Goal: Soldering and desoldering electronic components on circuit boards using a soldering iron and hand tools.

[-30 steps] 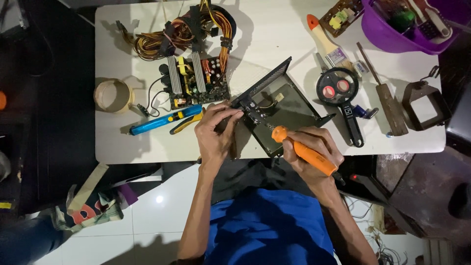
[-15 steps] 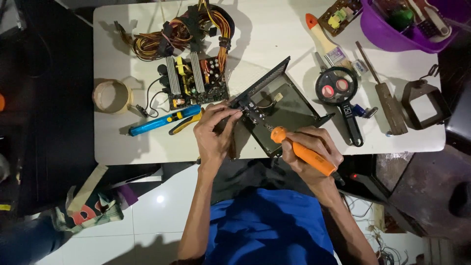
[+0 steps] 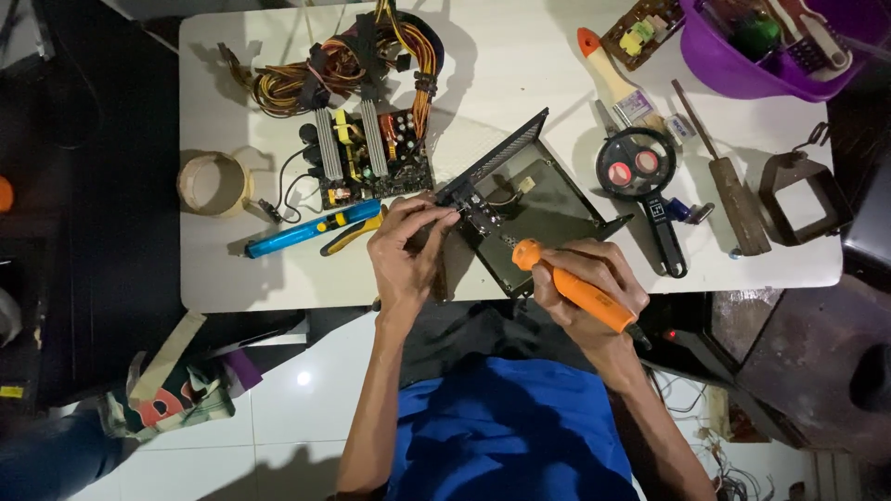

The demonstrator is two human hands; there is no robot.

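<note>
The work in hand looks like taking apart a power supply: the left hand (image 3: 406, 252) is curled with fingertips pinched on a small part at the near corner of the open metal case (image 3: 534, 218), steadying it; the right hand (image 3: 594, 288) is closed in a full grip round an orange-handled screwdriver (image 3: 571, 286), its tip pointing up and left into the case, close to where the left fingers pinch; whether the tip sits in a screw head I cannot tell. The case lies at the near edge of the white table (image 3: 520, 65), just in front of the person, tilted on a diagonal, one perforated wall standing up; inside it show a bare floor and a short lead with a pale plug. By my judgement the next move calls for a straight, seated tip and a firm hold by the left hand, so the case does not skid.

The circuit board (image 3: 367, 156) is out of the case, to its left, with its bundle of wires (image 3: 325, 70) coiled behind; a blue pen-shaped tool (image 3: 311, 230) and yellow-handled pliers (image 3: 351, 237) lie just beside the left hand. The purple bowl (image 3: 742, 70) at the far right corner holds assorted tools and a green object; they are too jumbled to name. A magnifying glass (image 3: 640, 172), a paintbrush (image 3: 617, 88) and a roll of tape (image 3: 213, 183) lie about.
</note>
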